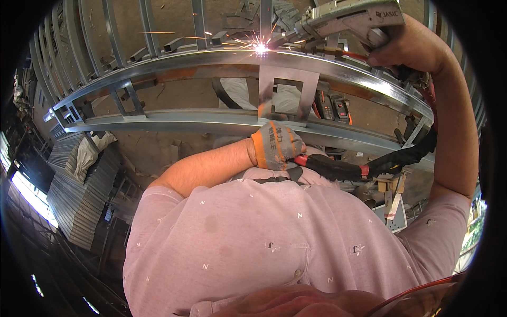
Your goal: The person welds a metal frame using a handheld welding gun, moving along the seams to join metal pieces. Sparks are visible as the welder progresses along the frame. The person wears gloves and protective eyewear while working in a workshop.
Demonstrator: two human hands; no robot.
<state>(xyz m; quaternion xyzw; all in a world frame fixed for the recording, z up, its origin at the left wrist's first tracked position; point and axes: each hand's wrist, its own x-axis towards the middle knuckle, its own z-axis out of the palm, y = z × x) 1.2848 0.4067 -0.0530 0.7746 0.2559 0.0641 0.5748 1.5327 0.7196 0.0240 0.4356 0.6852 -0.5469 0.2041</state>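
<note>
My right hand, bare, is wrapped round the handle of a silver-grey welding gun at the upper right. The gun's nozzle points left, and a bright arc throws sparks where an upright square tube meets the long metal rail. Near my waist, my gloved left hand is closed round a black sleeved cable with red bands, just in front of the frame's nearer rail. That cable runs right and curves up toward my right wrist. Part of the gun's grip is hidden by my fingers.
A rectangular metal bracket bridges the two rails. Upright tubes line the far side. Beneath the frame lies a black and red device. Corrugated sheets stand at left, with a pale cloth on them.
</note>
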